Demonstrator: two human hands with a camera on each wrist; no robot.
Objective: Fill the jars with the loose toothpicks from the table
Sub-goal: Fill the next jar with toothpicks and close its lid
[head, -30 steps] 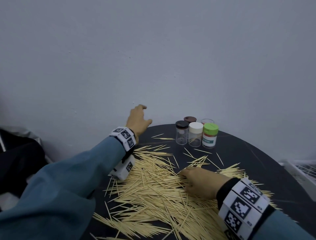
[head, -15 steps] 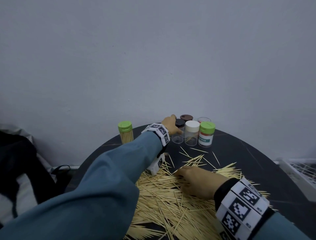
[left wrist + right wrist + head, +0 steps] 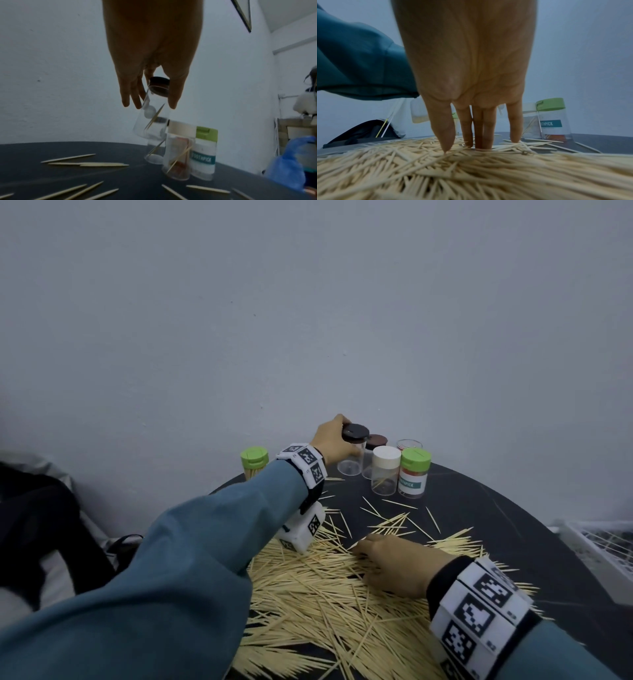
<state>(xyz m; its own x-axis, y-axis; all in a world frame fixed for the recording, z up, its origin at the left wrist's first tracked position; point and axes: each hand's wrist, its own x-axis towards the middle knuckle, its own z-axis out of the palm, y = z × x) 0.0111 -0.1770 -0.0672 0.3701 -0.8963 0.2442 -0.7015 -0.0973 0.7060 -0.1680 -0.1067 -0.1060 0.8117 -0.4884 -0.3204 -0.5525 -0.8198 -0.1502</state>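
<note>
Since half a second ago the left grip [image 3: 150, 86] has closed its fingers around the clear black-lidded plastic jar [image 3: 152, 109] and lifted it off the round black desk [image 3: 479, 508]. The jar's long axis tilts, lid up toward the palm, base down and away. Just beyond stand the capped jars [image 3: 397, 470]. The right grip [image 3: 471, 94], fingers straight, presses the loose wooden toothpicks [image 3: 325, 594] heaped beneath it.

The head view looks down across the round black tabletop [image 3: 496, 508]; both wrist views sit low, sharing the green-lidded clear plastic jar [image 3: 205, 152].
</note>
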